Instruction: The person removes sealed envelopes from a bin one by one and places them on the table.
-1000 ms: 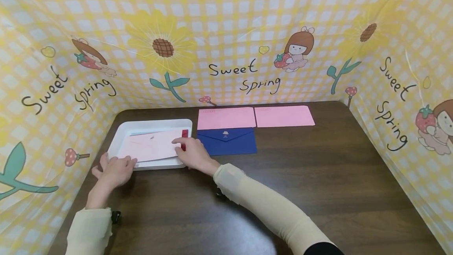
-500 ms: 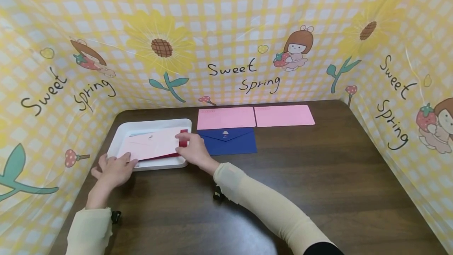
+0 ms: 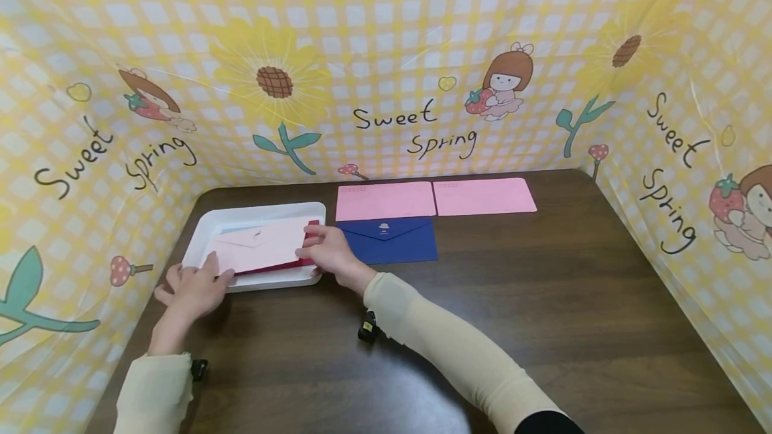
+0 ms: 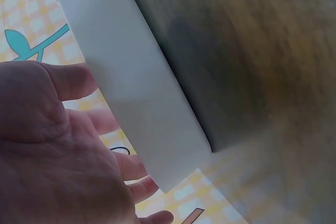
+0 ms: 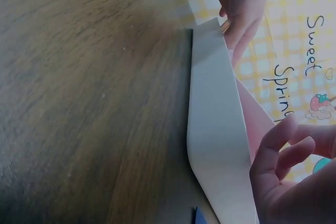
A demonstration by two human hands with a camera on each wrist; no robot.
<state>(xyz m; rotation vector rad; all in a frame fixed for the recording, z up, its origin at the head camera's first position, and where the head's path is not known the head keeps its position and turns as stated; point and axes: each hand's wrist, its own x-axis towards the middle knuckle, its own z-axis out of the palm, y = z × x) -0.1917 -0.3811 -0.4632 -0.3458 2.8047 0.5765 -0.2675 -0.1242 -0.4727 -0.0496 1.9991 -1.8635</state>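
Observation:
A pale pink envelope [image 3: 259, 246] with a pointed flap lies over a red envelope [image 3: 312, 261] and a light-blue piece in the white tray [image 3: 208, 223]. My right hand [image 3: 332, 253] holds the pale pink envelope's right end with curled fingers. The left hand [image 3: 196, 290] is at the tray's front left corner, its fingertips touching the envelope's left end. In the left wrist view, this hand's fingers [image 4: 79, 81] reach behind the tray's wall [image 4: 131, 77]. The right wrist view shows the pale pink envelope [image 5: 253, 116] rising above the tray's rim beside the right fingers.
A blue envelope [image 3: 389, 246] lies right of the tray. Behind it, two pink envelopes [image 3: 386, 201] lie side by side along the back edge of the dark wooden table [image 3: 482, 300]. A yellow checked cloth [image 3: 386, 39] walls the table at the back and sides.
The pale pink envelope has shifted slightly up and left at its right end, showing more of the red envelope beneath. The right hand moved with it; the left stays at the tray's corner.

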